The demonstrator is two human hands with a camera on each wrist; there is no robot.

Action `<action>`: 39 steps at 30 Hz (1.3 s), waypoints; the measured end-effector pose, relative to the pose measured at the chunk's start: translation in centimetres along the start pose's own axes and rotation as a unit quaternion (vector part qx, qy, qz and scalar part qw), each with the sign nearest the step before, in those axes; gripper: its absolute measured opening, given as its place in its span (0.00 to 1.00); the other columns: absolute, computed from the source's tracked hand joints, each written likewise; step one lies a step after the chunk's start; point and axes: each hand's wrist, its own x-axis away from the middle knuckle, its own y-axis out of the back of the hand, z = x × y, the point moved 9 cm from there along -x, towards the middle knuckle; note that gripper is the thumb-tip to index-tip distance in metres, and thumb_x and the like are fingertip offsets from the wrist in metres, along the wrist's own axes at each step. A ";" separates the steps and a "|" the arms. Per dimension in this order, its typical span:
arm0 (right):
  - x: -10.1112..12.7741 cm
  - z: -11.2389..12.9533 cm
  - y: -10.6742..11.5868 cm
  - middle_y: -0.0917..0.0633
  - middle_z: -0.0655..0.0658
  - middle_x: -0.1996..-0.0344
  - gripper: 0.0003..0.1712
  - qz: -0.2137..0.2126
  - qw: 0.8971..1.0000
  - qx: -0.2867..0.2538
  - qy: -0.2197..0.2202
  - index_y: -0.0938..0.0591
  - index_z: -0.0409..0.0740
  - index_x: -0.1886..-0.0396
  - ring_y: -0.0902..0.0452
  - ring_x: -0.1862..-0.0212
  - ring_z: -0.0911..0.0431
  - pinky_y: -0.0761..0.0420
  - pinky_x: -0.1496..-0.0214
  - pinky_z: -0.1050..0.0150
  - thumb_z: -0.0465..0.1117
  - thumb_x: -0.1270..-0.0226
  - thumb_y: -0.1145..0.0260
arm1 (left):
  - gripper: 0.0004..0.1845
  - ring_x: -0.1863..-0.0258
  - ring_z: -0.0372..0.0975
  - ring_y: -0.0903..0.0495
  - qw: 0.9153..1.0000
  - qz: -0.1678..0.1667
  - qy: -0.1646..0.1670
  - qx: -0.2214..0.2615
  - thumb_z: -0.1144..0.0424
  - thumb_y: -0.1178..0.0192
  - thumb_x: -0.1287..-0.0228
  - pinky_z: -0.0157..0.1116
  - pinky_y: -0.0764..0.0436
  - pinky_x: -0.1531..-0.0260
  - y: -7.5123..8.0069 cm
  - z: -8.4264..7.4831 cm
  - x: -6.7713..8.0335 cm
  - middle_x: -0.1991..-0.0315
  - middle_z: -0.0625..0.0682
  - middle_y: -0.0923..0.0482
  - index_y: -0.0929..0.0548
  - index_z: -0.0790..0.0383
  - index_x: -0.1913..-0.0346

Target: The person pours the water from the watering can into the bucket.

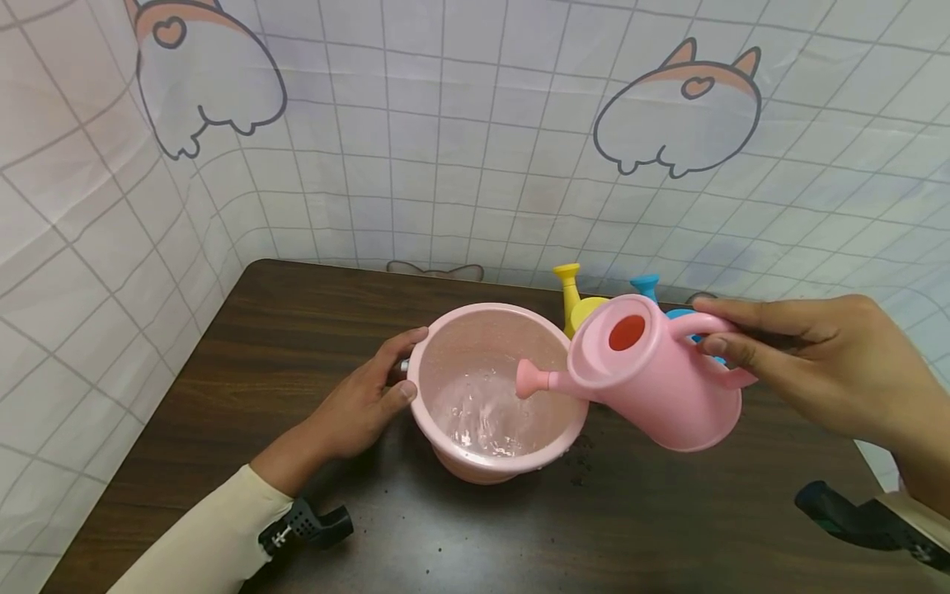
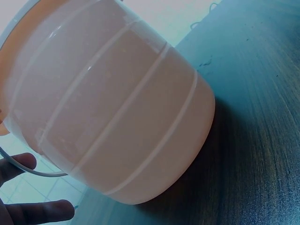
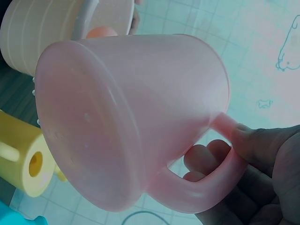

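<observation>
A pink bucket (image 1: 445,346) stands on the dark wooden table (image 1: 297,330), with water in its bottom. My left hand (image 1: 367,396) rests against its left side, fingers and thumb curved round the rim. The bucket's ribbed wall (image 2: 117,108) fills the left wrist view, fingertips (image 2: 42,211) beside it. My right hand (image 1: 809,355) grips the handle of a pink watering can (image 1: 653,379), tilted so its spout (image 1: 534,381) hangs over the bucket's mouth. The right wrist view shows the can's underside (image 3: 103,126) and my fingers (image 3: 253,150) through its handle.
A yellow watering can (image 1: 575,301) and a blue one (image 1: 649,289) stand behind the pink can, near the table's back edge. A gridded cloth with cartoon prints (image 1: 445,124) walls the back and sides. Dark specks lie on the table by the bucket.
</observation>
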 end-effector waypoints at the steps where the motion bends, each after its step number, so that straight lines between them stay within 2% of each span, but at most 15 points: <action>1: -0.1 0.1 0.0 0.12 0.69 0.58 0.27 0.000 1.000 0.001 0.004 0.11 0.48 0.45 0.14 0.68 0.69 0.21 0.72 0.74 0.27 0.45 0.21 | 0.32 0.41 0.50 0.20 1.000 0.000 0.000 0.000 0.41 0.54 0.20 0.57 0.23 0.46 0.0 -0.1 0.0 0.29 0.56 0.32 0.48 0.40 0.20; 8: -0.4 0.7 0.1 0.13 0.71 0.58 0.26 -0.003 1.000 0.014 0.020 0.10 0.48 0.46 0.16 0.69 0.71 0.22 0.73 0.75 0.28 0.46 0.21 | 0.32 0.41 0.50 0.20 1.000 0.001 0.004 0.000 0.41 0.54 0.20 0.58 0.23 0.46 0.0 -0.1 0.0 0.29 0.57 0.32 0.49 0.39 0.20; 19: -0.9 1.7 0.3 0.13 0.71 0.60 0.25 -0.004 0.998 0.042 0.052 0.09 0.50 0.49 0.24 0.76 0.70 0.28 0.75 0.76 0.28 0.47 0.20 | 0.33 0.41 0.50 0.20 1.000 0.001 0.000 0.003 0.40 0.55 0.20 0.57 0.23 0.46 -0.1 0.0 0.0 0.29 0.57 0.32 0.49 0.40 0.19; 27: -1.5 2.3 0.4 0.14 0.72 0.59 0.26 0.005 0.995 0.061 0.081 0.09 0.51 0.49 0.21 0.73 0.73 0.28 0.72 0.77 0.29 0.49 0.19 | 0.33 0.40 0.50 0.20 1.000 0.002 0.004 0.000 0.41 0.54 0.20 0.57 0.23 0.45 -0.1 0.0 0.0 0.28 0.57 0.32 0.49 0.39 0.19; 33: -1.8 2.8 0.3 0.11 0.65 0.61 0.27 0.020 0.994 0.061 0.093 0.10 0.54 0.47 0.19 0.71 0.72 0.27 0.70 0.78 0.29 0.47 0.20 | 0.32 0.40 0.50 0.21 1.000 0.003 0.009 -0.001 0.43 0.53 0.20 0.57 0.24 0.44 0.0 -0.1 0.0 0.28 0.56 0.33 0.48 0.39 0.20; 39: -2.2 3.4 0.2 0.10 0.62 0.63 0.28 0.028 0.991 0.064 0.112 0.09 0.54 0.48 0.22 0.74 0.72 0.27 0.70 0.78 0.30 0.49 0.19 | 0.33 0.39 0.51 0.22 1.000 0.003 0.015 -0.006 0.43 0.53 0.20 0.58 0.24 0.44 -0.1 0.1 0.1 0.27 0.56 0.33 0.49 0.39 0.19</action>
